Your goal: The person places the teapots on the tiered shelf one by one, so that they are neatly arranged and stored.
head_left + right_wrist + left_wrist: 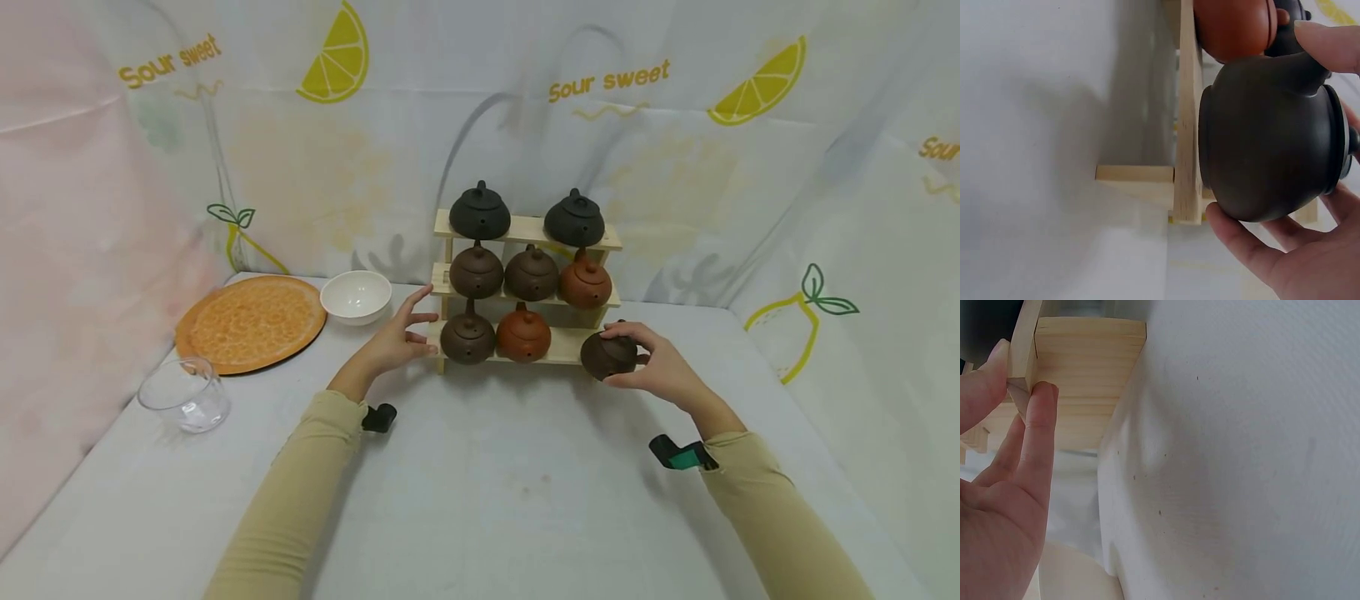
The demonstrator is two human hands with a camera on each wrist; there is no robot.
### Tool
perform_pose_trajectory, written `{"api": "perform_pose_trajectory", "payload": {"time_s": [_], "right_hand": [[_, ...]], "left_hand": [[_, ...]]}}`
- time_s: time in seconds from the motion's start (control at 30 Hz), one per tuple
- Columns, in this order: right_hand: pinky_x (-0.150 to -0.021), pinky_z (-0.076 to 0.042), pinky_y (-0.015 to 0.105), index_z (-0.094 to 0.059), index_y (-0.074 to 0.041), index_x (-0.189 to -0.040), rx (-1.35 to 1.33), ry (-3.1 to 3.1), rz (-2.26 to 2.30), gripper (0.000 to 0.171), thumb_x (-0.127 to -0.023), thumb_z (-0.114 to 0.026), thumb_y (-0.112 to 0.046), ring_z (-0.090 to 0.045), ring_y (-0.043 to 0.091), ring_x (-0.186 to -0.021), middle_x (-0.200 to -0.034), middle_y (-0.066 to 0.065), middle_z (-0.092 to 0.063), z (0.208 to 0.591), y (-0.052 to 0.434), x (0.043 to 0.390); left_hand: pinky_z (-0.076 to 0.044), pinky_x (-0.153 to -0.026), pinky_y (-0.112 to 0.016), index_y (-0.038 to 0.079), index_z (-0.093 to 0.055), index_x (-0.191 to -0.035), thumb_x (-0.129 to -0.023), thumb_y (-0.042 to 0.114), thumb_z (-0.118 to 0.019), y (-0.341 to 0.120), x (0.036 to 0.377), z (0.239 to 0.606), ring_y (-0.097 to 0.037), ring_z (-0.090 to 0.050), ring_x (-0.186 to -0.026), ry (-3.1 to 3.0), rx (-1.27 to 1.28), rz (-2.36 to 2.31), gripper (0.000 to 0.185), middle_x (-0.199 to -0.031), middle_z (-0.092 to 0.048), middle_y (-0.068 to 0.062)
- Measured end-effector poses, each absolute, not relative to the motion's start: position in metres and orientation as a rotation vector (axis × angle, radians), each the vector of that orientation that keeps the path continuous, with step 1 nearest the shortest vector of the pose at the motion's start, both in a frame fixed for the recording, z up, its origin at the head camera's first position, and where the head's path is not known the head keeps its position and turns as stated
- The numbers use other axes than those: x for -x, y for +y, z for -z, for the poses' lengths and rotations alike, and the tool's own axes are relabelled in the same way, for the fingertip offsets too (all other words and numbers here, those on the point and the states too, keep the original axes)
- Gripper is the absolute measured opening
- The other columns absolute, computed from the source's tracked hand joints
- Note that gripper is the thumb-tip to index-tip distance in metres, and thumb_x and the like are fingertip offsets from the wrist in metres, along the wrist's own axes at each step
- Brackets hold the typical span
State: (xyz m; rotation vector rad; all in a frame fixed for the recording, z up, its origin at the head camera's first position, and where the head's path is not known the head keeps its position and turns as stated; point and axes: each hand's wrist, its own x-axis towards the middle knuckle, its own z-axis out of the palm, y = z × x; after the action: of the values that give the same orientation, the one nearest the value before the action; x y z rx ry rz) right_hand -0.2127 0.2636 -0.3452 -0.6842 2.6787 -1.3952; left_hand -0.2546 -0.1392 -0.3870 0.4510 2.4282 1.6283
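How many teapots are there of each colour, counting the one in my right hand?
Black teapots: 2, both on the top shelf
Dark brown teapots: 4, counting the one the right hand holds at the rack
Reddish-orange teapots: 2
Total: 8 teapots

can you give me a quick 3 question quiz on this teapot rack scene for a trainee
1. Which hand grips the dark brown teapot at the right end of the wooden rack's bottom shelf?
2. True or false: the left hand is lifting the white bowl.
3. How many teapots sit on the top shelf? A) one B) two C) three

Key
1. The right hand; its fingers curl round the pot.
2. False. Its fingers touch the rack's left upright; the bowl sits apart, beside the orange plate.
3. B, both blackish.
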Motion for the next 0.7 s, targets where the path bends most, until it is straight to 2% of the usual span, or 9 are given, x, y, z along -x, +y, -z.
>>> {"api": "perform_pose_trajectory", "payload": {"time_s": [0.2, 0.43, 0.7], "right_hand": [[-0.089, -0.036, 0.050, -0.054, -0.005, -0.123, 0.744, 2.624, 1.337, 0.059, -0.071, -0.081, -0.008, -0.038, 0.032, -0.120, -0.137, 0.017, -0.040, 0.348, 0.250, 0.225], [-0.093, -0.032, 0.053, -0.054, -0.008, -0.124, 0.747, 2.600, 1.334, 0.059, -0.070, -0.080, -0.007, -0.038, 0.032, -0.119, -0.136, 0.013, -0.041, 0.352, 0.240, 0.234], [-0.097, -0.029, 0.059, -0.045, -0.002, -0.134, 0.820, 2.506, 1.424, 0.065, -0.074, -0.071, 0.004, -0.033, 0.033, -0.124, -0.140, 0.015, -0.034, 0.352, 0.238, 0.241]], "left_hand": [[-0.045, -0.084, -0.042, 0.029, -0.007, -0.150, -0.082, -0.010, -0.064, -0.141, 0.255, 0.388, -0.037, -0.057, -0.093, 2.431, -0.462, -1.636, 0.097, -0.139, -0.039, -0.024], [-0.045, -0.084, -0.043, 0.030, -0.007, -0.149, -0.082, -0.009, -0.064, -0.140, 0.254, 0.386, -0.036, -0.056, -0.094, 2.431, -0.455, -1.629, 0.097, -0.139, -0.039, -0.023], [-0.045, -0.085, -0.043, 0.029, -0.006, -0.150, -0.082, -0.010, -0.064, -0.141, 0.257, 0.388, -0.037, -0.057, -0.094, 2.428, -0.464, -1.635, 0.097, -0.139, -0.039, -0.024]]}}
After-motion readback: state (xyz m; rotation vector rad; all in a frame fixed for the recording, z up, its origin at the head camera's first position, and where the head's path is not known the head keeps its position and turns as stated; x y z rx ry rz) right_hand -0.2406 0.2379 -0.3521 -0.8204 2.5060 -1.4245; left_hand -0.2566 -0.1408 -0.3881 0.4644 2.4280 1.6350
